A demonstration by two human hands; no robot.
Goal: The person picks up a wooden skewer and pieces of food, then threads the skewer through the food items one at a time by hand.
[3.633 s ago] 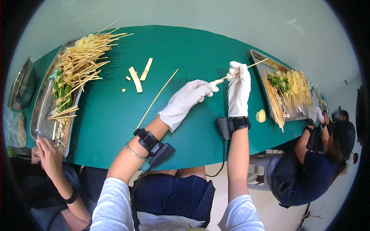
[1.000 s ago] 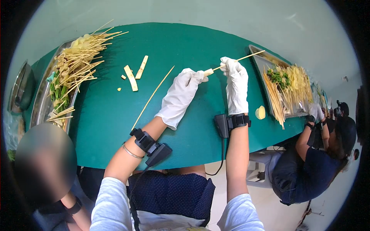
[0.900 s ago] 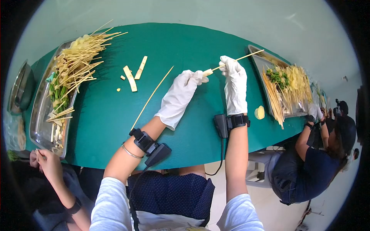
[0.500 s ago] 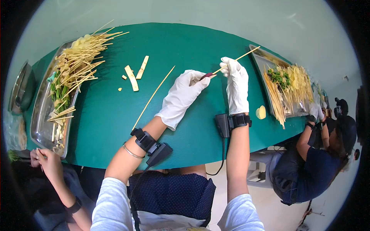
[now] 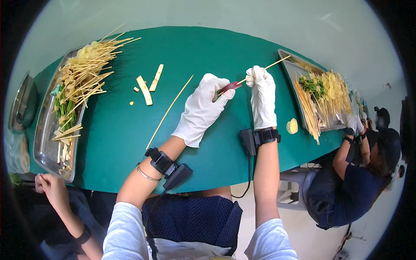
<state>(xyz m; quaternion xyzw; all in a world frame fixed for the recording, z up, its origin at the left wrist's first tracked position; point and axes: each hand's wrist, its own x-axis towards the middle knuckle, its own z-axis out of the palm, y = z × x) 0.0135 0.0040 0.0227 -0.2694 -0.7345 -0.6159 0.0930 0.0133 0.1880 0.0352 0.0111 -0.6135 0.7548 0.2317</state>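
Observation:
In a white glove, my left hand (image 5: 203, 106) pinches a dark red piece of food (image 5: 229, 88) between thumb and fingers; its exact kind I cannot make out. A thin wooden skewer (image 5: 273, 63) runs through this piece, its tip showing on the left side. My right hand (image 5: 262, 95), also gloved, grips the skewer just right of the piece, and the long end points up and right. Left of my left hand, a loose skewer (image 5: 170, 111) lies on the green table (image 5: 208, 47). Several pale cut strips (image 5: 145, 90) lie farther left.
A metal tray (image 5: 43, 138) of filled skewers stands at the left, with a metal bowl (image 5: 24, 102) beyond. Another tray (image 5: 291, 71) of skewers is at the right, near a pale round slice (image 5: 293, 126). Co-workers (image 5: 364, 173) sit on both sides.
The dark red piece now shows more fully, and the skewer tip has come out on its left side. Both hands have shifted only slightly.

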